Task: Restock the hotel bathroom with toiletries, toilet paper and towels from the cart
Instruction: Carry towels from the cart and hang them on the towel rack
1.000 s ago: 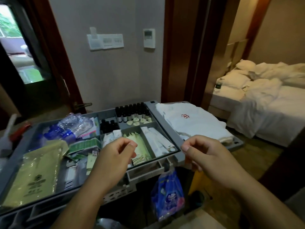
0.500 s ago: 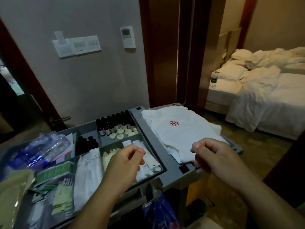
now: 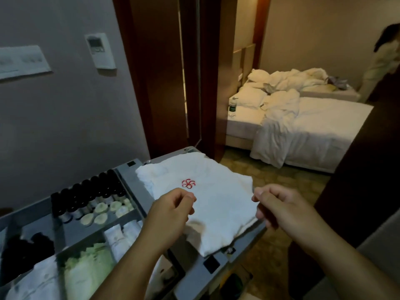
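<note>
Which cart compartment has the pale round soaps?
The far compartment beside the folded white towel with the red logo: pale round soaps lie before small dark-capped bottles; nearer compartments hold white packets and green packets.

Head camera looks forward and down, close over the cart [image 3: 134, 187].

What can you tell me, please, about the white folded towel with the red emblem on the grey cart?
The white folded towel lies flat on the right end of the grey plastic cart top. It looks like soft, thick cloth in several layers, with a red swirl emblem near its middle. The left hand is over its near left part and the right hand at its right edge, both with curled fingers; whether either touches it cannot be told.
</note>
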